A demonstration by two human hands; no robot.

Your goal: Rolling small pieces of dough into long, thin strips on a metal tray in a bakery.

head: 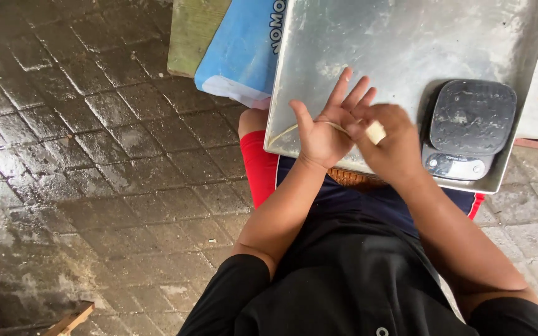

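Left hand: I see my left hand (324, 127) spread flat, fingers fanned and palm turned toward the right one, hovering over the near edge of the metal tray (400, 43).
Right hand: my right hand (388, 138) is curled closed, pinching a small pale lump of dough (375, 132) between thumb and fingers — the lump pokes out at the knuckle side.
Dough strand: a thin pale strand (339, 127) runs from the right hand across the left palm; a faint pale line carries on to the left along the tray's near edge, and I cannot tell whether it is the same piece.
Tray: large, silvery, dusted with whitish smears, resting over my lap.
Scale: a small dark kitchen scale (468, 129) sits on the tray's right near corner, just beside my right hand, its top plate smeared pale.
Beyond the tray: a blue-and-white bag (241, 53) sticks out from under the tray's left side, and a greenish board (194, 31) lies next to it.
Floor: wet grey paving bricks (82, 143) — with wooden pieces (63, 320) at the lower left.
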